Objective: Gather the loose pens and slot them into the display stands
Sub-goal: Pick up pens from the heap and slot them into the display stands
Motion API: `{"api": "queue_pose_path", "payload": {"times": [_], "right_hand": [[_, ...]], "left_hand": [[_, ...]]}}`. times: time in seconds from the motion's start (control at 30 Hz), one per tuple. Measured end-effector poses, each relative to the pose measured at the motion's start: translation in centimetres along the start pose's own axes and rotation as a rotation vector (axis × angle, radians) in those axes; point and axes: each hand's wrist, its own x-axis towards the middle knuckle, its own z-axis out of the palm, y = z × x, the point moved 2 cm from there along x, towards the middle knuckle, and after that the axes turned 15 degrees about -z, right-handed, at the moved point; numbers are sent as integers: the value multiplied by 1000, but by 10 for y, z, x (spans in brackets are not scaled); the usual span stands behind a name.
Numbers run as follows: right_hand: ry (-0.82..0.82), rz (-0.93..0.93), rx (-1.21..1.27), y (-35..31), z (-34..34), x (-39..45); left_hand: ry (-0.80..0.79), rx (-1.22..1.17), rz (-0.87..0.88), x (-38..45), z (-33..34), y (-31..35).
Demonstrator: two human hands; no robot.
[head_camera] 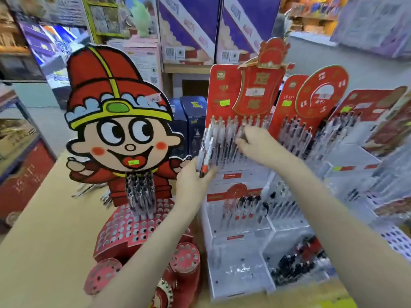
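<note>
Between the two raised hands, a small bundle of pens [205,150] is held upright by the left hand [193,176], whose fingers are curled round the lower ends; red tips can be seen just above the fingers. The right hand [255,147] is stretched forward to the top row of pens [233,134] standing in the white tiered display stand [242,221], and its fingertips are closed on something among those pens, though motion blur prevents it from being told whether one pen is pinched or merely touched. The held bundle is just beside the left end of that top row. Below the right forearm, a lower row of pens with dark clips [251,203] is slotted in the same stand, and a compartment of dark loose pens [298,263] is seen nearer the body. A red backing card [222,94] with a scroll-shaped sign [258,92] rises beyond the right hand. To the right of the right arm, further red-backed stands [311,121] filled with pens are ranged side by side. To the left of the left hand, a cartoon-figure cardboard stand [115,121] with a red hat is set, with a cluster of pens [141,192] stuck in its red perforated base [133,227]. Behind that figure, a few loose pens [91,190] are lying on the tan tabletop [55,230]. Beyond both hands, purple and white boxes [189,27] are stacked.
</note>
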Motion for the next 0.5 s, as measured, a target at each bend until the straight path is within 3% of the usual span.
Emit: {"api": "queue_pose_path", "payload": {"times": [0.17, 0.3, 0.4, 0.5], "right_hand": [[220, 90, -94, 1, 33, -2], [244, 110, -119, 1, 39, -3], [352, 92, 10, 2, 32, -16], [490, -29, 400, -18, 22, -41]], "left_hand": [[-22, -14, 21, 0, -3, -1], [-14, -60, 12, -5, -2, 0], [14, -111, 42, -14, -9, 1], [25, -96, 112, -19, -17, 5]]}}
